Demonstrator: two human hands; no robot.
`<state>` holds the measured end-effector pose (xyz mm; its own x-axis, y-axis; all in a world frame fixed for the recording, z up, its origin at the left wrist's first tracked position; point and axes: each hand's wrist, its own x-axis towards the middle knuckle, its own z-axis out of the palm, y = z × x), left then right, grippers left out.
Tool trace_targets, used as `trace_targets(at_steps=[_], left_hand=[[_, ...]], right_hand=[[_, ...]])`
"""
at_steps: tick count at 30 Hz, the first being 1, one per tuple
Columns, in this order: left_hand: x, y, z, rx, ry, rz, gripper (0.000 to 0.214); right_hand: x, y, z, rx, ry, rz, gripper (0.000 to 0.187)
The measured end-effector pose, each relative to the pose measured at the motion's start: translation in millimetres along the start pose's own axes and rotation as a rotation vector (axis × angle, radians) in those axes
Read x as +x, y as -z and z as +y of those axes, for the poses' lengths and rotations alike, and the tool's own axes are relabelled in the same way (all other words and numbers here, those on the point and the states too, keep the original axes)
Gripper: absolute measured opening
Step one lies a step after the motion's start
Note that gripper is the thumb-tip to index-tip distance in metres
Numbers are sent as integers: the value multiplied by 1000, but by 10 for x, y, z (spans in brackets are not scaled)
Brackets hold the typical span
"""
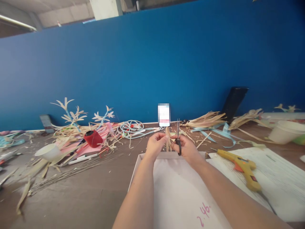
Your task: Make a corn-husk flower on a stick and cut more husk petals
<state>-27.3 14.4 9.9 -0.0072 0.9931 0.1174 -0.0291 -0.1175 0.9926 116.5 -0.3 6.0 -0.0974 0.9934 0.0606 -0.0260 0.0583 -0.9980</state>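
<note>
My left hand [156, 144] pinches a few pale straw-coloured strips [167, 140] over the far edge of a white box lid [176, 178]. Close beside it, my right hand [187, 147] is closed around the black handle of a pair of scissors [178, 140], whose blades point up and away from me. The fingertips of my right hand also reach toward the strips; whether they grip them I cannot tell. Handwritten pink figures mark the lid near my right forearm.
A yellow glue gun [243, 167] lies on papers [278, 178] at right. Bundles of dry strips [206, 121], a lit phone [164, 115] and a coiled cable [132, 128] line the back. Straw flowers [76, 116], a red spool [93, 139], a white cup [48, 152] and thin wires [78, 168] are left.
</note>
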Motion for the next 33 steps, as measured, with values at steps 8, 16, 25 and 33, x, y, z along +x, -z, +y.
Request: trace_targets(at_steps=[8,16,25,33], left_hand=[[56,28,-71,69,-46,144,22],[71,75,-21,-41,5,254,21],[74,66,-64,-5,28,140,27],[-28,-11,13,117,35,-175,17]], right_hand=[[10,4,45,-39,5,-74,43],[-44,-43,-15,-55,-5,-103,38],[41,40,28,18,89,122,50],[62,53,24,64,84,157,53]])
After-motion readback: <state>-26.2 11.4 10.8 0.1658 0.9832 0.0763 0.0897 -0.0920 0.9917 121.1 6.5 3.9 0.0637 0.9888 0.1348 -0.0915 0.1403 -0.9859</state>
